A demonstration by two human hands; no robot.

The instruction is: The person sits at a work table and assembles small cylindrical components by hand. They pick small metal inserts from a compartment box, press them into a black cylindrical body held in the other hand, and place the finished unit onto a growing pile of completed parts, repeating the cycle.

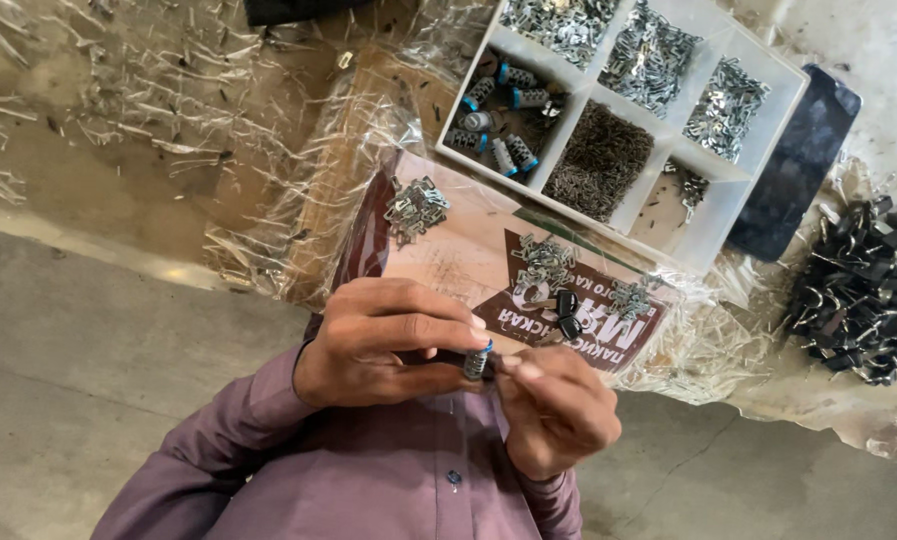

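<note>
— Close to my chest, what's between your hands?
— My left hand (388,340) pinches a small grey cylinder with a blue cap (477,361); my right hand (558,410) pinches something at its tip, too small to identify.

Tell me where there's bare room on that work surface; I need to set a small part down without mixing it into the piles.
Free: the pale patch of cardboard sheet between the two metal clip piles, and the plastic-covered tabletop left of the divider tray. Crowded: the tray itself, the black part heap at right, and the sheet's edge near the hands.
</note>
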